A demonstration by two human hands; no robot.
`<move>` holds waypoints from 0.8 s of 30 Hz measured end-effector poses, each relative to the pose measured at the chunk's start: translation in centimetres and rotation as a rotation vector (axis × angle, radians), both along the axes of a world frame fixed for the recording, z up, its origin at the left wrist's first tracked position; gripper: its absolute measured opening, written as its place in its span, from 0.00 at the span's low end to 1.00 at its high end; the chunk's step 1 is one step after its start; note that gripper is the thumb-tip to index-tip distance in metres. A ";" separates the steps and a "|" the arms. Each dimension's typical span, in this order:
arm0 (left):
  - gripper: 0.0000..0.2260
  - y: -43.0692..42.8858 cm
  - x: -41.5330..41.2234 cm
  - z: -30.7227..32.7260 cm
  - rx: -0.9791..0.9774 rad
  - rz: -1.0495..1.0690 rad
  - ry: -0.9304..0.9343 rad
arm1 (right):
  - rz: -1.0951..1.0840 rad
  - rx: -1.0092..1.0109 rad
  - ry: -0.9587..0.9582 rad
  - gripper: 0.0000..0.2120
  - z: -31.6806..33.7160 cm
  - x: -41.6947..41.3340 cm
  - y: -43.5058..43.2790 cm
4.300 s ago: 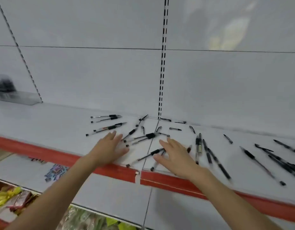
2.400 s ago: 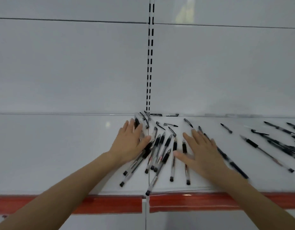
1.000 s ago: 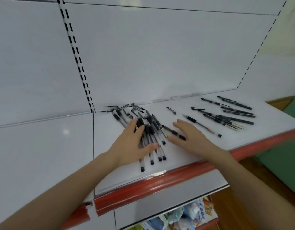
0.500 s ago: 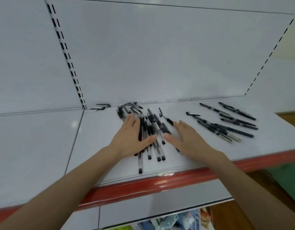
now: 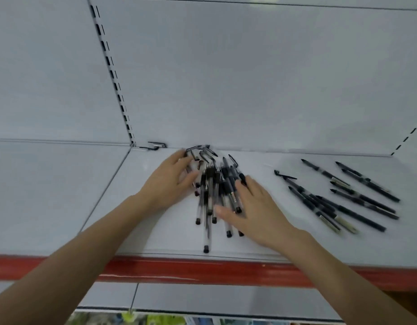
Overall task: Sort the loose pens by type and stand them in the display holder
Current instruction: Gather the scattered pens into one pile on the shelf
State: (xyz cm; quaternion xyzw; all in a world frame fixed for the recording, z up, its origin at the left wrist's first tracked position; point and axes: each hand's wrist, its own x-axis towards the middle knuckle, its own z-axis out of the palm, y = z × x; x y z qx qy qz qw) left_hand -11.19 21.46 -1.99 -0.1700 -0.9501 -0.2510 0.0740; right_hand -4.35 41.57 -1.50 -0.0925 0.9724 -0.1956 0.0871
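Since a moment ago, the left hand and right hand, fingers released and flat, have squeezed the pens into a tighter bundle on the shelf.

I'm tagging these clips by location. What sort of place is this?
Most likely a shop aisle. The white metal shelving has a slotted upright in its back panel, a red edge strip runs along the shelf front, many loose pens lie like stock, and what look like packaged goods sit below.
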 end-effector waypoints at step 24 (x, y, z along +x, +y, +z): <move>0.38 -0.6 -5.5 -0.9 -0.129 0.045 -0.100 | -0.040 0.083 0.008 0.51 -0.4 -1.8 -1.3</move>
